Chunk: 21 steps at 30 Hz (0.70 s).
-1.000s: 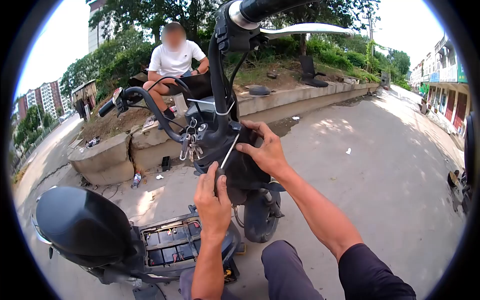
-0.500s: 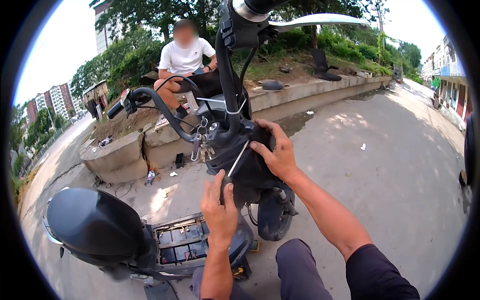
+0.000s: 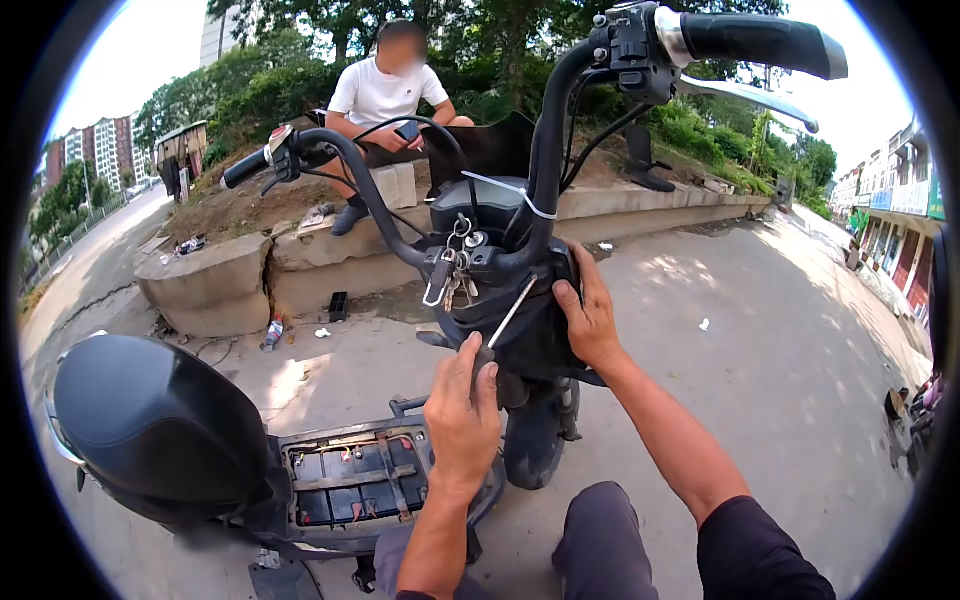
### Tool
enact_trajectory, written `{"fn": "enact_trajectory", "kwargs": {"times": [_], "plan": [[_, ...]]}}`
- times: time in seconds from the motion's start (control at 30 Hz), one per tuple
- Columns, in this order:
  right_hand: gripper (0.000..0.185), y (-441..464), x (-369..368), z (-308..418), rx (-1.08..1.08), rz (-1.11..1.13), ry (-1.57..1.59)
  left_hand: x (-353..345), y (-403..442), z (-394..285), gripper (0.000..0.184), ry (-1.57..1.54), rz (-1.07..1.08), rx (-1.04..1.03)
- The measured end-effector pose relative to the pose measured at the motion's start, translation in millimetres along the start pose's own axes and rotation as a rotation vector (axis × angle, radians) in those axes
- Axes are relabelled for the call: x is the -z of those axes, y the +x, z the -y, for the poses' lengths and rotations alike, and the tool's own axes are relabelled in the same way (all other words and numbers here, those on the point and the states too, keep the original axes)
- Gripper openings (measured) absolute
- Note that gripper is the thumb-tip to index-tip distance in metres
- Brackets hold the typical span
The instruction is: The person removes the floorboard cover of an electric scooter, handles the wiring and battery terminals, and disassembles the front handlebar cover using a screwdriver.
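A screwdriver (image 3: 513,312) is gripped in my left hand (image 3: 465,410), its dark handle mostly hidden by the fingers. Its pale shaft slants up and right, with the tip at the black front panel (image 3: 535,345) of an electric scooter. My right hand (image 3: 592,318) grips the right edge of that panel, thumb on the near face and fingers at the far side. Left of the screwdriver, a bunch of keys (image 3: 458,270) hangs below the handlebar (image 3: 548,150). Whether the tip sits in a screw cannot be made out.
The scooter's black seat (image 3: 160,425) is at lower left, beside an uncovered battery compartment (image 3: 350,480). The front wheel (image 3: 535,445) stands below the panel. Behind the scooter, a person in a white shirt (image 3: 388,95) sits by a low concrete ledge (image 3: 210,295), holding a phone.
The view has shifted, so the handlebar appears lower and farther right, with its right grip now visible. Both hands keep their holds on the screwdriver and panel. The seated person's head is turned differently.
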State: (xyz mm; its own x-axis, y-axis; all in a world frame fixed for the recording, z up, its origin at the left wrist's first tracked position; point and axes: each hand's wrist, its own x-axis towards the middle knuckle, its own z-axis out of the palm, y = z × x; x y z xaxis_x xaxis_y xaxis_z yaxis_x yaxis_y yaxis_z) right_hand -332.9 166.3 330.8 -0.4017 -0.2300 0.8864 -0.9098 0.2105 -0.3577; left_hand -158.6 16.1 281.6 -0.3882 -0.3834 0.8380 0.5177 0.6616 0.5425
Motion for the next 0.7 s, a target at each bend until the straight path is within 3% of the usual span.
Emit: {"fn": "enact_trajectory", "kwargs": {"times": [0.7], "plan": [[0.063, 2, 4, -7, 0.028, 0.034, -0.002, -32, 6, -19, 0.032, 0.031, -0.031, -0.006]]}}
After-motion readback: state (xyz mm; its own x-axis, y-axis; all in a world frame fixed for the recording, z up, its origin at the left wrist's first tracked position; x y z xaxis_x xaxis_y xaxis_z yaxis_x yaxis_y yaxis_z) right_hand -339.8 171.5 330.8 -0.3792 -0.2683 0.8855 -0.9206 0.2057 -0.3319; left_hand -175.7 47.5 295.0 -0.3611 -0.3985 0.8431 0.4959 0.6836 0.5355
